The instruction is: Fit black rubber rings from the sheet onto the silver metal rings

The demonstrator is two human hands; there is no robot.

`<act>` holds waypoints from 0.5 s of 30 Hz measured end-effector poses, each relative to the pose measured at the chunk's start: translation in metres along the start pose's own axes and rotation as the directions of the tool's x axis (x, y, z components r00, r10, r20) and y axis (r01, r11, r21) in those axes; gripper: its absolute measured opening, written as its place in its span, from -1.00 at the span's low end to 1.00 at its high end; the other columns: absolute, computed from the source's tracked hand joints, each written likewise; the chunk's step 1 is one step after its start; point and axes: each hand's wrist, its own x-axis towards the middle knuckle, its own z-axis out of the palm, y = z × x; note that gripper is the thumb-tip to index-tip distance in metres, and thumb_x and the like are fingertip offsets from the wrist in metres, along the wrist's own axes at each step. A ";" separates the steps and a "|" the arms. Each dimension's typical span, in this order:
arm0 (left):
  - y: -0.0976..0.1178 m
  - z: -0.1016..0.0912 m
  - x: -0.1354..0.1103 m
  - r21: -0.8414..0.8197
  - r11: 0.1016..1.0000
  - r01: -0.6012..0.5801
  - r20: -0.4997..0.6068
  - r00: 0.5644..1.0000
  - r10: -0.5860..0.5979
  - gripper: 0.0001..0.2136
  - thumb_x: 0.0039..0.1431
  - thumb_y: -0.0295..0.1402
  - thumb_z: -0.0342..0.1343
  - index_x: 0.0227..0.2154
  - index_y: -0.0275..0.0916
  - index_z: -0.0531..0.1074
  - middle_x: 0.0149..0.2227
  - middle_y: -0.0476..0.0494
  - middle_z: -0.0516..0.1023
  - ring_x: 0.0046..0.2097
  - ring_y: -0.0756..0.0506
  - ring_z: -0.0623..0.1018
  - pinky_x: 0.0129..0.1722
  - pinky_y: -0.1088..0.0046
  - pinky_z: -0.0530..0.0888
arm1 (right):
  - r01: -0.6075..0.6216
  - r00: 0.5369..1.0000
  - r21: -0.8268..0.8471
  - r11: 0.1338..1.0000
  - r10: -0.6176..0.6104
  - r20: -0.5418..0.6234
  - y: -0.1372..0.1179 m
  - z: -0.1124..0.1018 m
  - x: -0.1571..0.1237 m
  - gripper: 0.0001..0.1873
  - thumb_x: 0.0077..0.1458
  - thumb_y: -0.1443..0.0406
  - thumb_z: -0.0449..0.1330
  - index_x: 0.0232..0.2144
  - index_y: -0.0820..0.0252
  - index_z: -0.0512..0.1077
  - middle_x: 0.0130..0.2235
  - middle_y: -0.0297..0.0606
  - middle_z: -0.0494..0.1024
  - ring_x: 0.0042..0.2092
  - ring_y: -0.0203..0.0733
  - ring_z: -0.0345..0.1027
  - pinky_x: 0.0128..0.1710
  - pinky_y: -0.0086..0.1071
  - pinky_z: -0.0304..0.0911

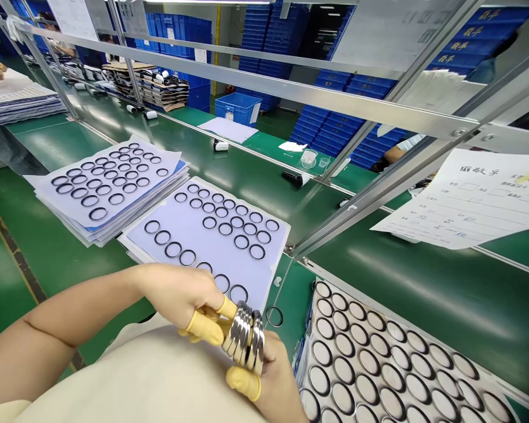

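Close to my body, several shiny metal rings [242,339] stand on edge in a short stack between my hands. My left hand [183,296], with yellow finger cots, grips the stack's left side. From the right, my right hand [271,376] closes round the other side, its thumb in a yellow cot; its other fingers are mostly hidden behind the rings. Just beyond lies a white sheet [242,267] with dark-edged rings in rows. A single ring [274,316] rests on the green bench beside that sheet.
At left is a stack of sheets [110,226] topped with rings. A tray of rings [405,346] fills the lower right. A metal frame [264,82] crosses the bench [194,147], and a paper form [462,200] hangs at right. Blue crates [238,108] stand behind.
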 end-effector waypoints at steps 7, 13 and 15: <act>0.005 0.007 0.007 -0.315 0.949 0.011 0.122 0.992 0.029 -0.82 0.32 -0.32 -0.04 -0.23 -0.26 0.43 -0.58 -0.01 0.55 -0.64 0.05 0.46 -0.61 0.64 0.37 | 0.031 0.996 -0.027 0.999 -0.033 -0.084 0.003 -0.002 -0.005 -0.36 -0.22 -0.26 0.25 -0.40 0.15 0.59 -0.45 -0.26 0.53 -0.39 -0.10 0.37 -0.35 -0.30 0.38; 0.007 0.018 0.017 -0.288 0.956 -0.051 0.133 0.987 0.092 -0.75 0.35 -0.37 -0.15 -0.34 -0.27 0.42 -0.63 -0.03 0.54 -0.64 0.03 0.49 -0.59 0.63 0.40 | 0.032 0.998 0.082 0.996 -0.036 0.055 -0.002 -0.002 -0.001 -0.28 -0.13 -0.24 0.23 -0.04 0.06 0.51 -0.23 -0.22 0.63 -0.16 0.06 0.47 -0.05 -0.12 0.38; 0.005 0.023 0.020 -0.315 0.947 -0.062 0.143 0.983 0.112 -0.71 0.36 -0.27 -0.13 -0.36 -0.26 0.44 -0.64 -0.02 0.53 -0.65 0.02 0.48 -0.60 0.62 0.40 | 0.054 0.998 0.088 0.995 -0.057 0.035 -0.004 -0.001 0.000 -0.30 -0.13 -0.22 0.24 -0.04 0.02 0.50 -0.26 -0.26 0.64 -0.13 0.06 0.48 -0.01 -0.09 0.36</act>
